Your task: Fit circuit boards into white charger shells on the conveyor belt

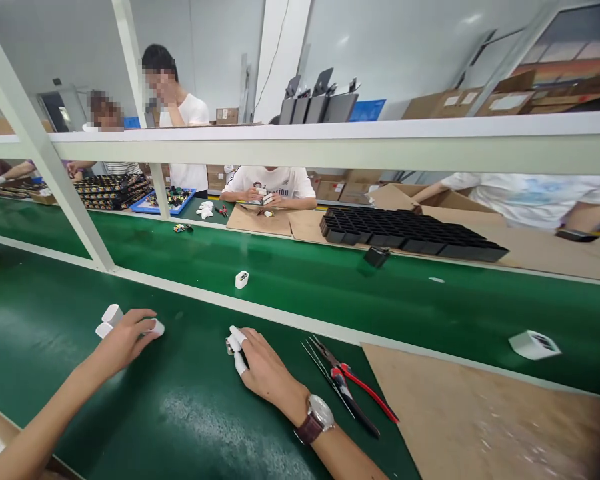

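Observation:
My left hand (127, 337) rests on the green mat with white finger cots on its fingertips. Its fingers are bent over a small white part (111, 317) at the fingertips. My right hand (263, 367), with a watch on the wrist and white cots on its fingers, is closed round a small metallic piece (229, 345) on the mat. Red-handled pliers (353, 387) and thin tweezers (325, 380) lie just right of that hand.
A small white part (241, 279) and a white box-like part (534, 345) sit on the green belt (330, 287). Brown cardboard (480, 413) covers the mat at right. Black trays (410, 232) and several seated people are across the belt. A white frame post (55, 173) slants at left.

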### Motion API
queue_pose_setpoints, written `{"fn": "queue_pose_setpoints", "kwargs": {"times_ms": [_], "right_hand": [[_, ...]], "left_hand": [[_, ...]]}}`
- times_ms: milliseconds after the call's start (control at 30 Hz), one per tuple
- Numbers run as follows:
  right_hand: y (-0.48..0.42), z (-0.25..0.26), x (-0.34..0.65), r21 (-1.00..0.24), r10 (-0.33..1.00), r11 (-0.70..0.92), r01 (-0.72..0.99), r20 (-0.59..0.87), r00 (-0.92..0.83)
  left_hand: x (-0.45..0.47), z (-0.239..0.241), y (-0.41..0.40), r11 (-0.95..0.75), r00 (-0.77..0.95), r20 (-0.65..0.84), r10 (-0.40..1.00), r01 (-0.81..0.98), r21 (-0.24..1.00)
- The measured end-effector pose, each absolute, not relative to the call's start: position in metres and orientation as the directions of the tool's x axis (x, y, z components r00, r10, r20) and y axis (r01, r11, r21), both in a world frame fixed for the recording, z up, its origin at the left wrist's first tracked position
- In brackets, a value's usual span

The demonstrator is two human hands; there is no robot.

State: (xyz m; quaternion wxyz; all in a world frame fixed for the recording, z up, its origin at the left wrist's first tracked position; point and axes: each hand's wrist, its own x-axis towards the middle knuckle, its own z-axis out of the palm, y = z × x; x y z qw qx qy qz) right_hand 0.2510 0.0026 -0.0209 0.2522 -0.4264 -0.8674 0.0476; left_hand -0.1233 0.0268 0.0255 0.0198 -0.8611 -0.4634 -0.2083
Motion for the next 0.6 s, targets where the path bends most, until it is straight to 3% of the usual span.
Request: {"fn": "queue_pose_setpoints", "kwargs": {"times_ms": [100,200,500,600], "right_hand": [[0.001,-0.027,0.257,-0.246,0.788,0.601,0.761,0.346,-0.51],[-0.003,-0.031,0.254,-0.227,0.833,0.533,0.815,0.308,-0.46],[0.002,-0.028,0.275,-0.509,0.861,0.497,0.703,0.188,-0.472],[0.001,-0.026,0.278,-0.502,0.867,0.486,0.715,0.179,-0.464]], "left_hand": [[-0.077,0.027,0.029,-0.647,0.535,0.375,0.757,0.696,0.312],[-0.035,0.026,0.034,-0.701,0.6,0.366,0.712,0.638,0.319],[0.019,-0.008,0.039,-0.77,0.65,0.419,0.634,0.579,0.267],[0.015,-0.017,0.035,-0.769,0.639,0.43,0.638,0.56,0.307]]}}
